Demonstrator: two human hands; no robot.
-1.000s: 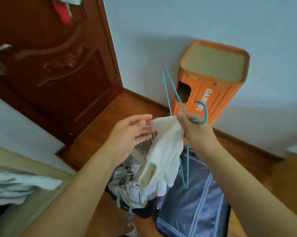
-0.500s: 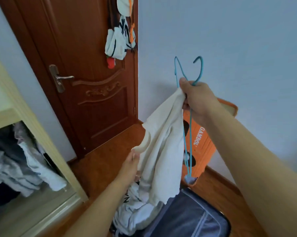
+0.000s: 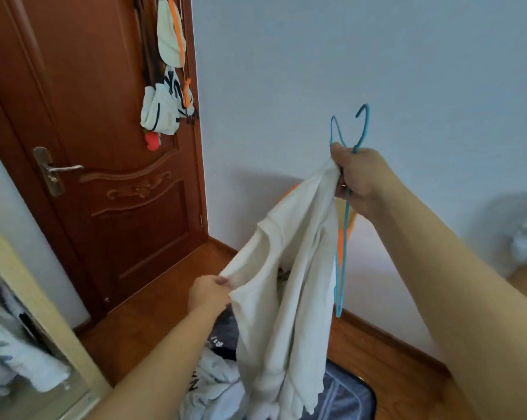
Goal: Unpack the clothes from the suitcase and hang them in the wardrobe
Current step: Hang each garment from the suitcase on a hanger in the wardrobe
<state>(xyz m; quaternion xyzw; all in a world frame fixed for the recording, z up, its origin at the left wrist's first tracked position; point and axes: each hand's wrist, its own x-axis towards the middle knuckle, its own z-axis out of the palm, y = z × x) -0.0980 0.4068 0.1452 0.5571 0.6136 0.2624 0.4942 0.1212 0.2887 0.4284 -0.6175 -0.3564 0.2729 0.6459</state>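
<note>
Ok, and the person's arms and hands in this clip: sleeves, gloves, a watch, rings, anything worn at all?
Nothing worn that shows. Both forearms are bare up to the frame's edge, with no sleeve cuff in view. The left hand and the right hand have no gloves, and no watch, bracelet or ring is visible on either wrist or on the fingers that show.

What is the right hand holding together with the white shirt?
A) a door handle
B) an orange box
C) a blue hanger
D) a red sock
C: the right hand grips a thin blue hanger along with the top of the white shirt, while the left hand pinches the shirt's lower edge.
</note>
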